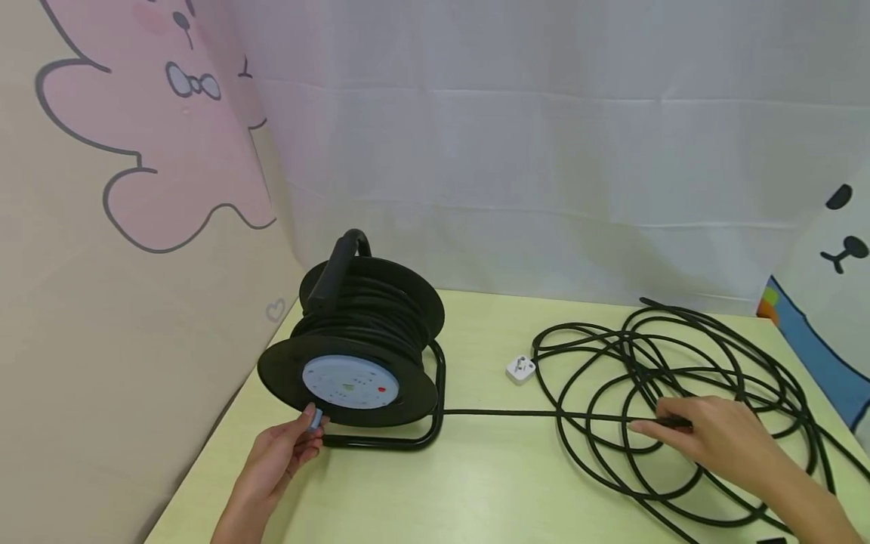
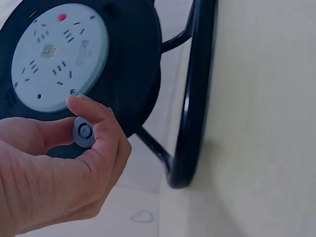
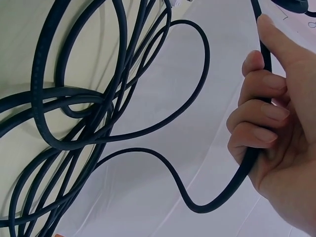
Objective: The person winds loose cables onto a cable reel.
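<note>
On the left of the table stands a black cable reel (image 1: 370,321) with a light blue socket panel (image 1: 347,381) on its front disc. My left hand (image 1: 275,461) pinches a small blue-grey crank knob (image 2: 84,131) at the disc's lower edge, between thumb and fingers. Black cable (image 1: 499,412) runs taut from the reel to the right. My right hand (image 1: 714,434) grips this cable, its fingers curled round it in the right wrist view. Loose loops of cable (image 1: 612,385) lie under and around that hand. A white plug (image 1: 520,369) rests beside the loops.
The reel stands on a black tubular frame (image 1: 408,444) and has a black handle (image 1: 333,276) on top. A pale yellow table (image 1: 476,483) carries everything. A white curtain (image 1: 530,166) hangs behind, and a wall with a pink cartoon (image 1: 170,143) borders the left.
</note>
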Demonstrator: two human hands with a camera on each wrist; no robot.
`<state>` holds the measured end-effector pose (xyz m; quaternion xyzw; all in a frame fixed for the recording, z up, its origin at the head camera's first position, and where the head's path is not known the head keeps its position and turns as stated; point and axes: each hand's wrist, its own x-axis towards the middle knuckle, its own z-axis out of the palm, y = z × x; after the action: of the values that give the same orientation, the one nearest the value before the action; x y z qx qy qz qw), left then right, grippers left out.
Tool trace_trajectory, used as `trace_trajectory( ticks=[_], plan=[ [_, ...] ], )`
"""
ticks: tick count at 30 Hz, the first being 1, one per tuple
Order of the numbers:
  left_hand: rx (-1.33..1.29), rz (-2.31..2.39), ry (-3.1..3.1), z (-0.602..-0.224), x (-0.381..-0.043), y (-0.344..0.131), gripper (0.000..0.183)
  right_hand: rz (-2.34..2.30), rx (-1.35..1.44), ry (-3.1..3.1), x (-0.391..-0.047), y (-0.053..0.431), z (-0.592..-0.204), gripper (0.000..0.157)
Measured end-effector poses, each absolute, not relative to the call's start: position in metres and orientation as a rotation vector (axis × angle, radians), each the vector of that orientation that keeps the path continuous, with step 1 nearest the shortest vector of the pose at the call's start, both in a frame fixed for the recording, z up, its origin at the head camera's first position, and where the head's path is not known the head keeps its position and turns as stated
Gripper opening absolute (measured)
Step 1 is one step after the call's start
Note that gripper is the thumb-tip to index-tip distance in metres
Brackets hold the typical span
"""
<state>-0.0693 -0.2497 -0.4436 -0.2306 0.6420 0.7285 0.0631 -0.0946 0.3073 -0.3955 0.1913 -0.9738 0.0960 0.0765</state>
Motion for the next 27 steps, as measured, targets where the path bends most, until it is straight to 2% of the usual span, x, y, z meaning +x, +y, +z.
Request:
trace_trajectory(
  ticks=[8,27],
  plan=[
    [-0.621,2.286,1.936,-0.419,-0.069,-0.269,0.034,0.308,0.593,-2.859,-0.099,0.306,-0.396,0.042],
    [-0.333,2.42,2.01,-0.367,-0.069,-0.274,0.032,0.244,0.644,-2.822,-0.122,0.309,-0.403,0.035]
  ],
)
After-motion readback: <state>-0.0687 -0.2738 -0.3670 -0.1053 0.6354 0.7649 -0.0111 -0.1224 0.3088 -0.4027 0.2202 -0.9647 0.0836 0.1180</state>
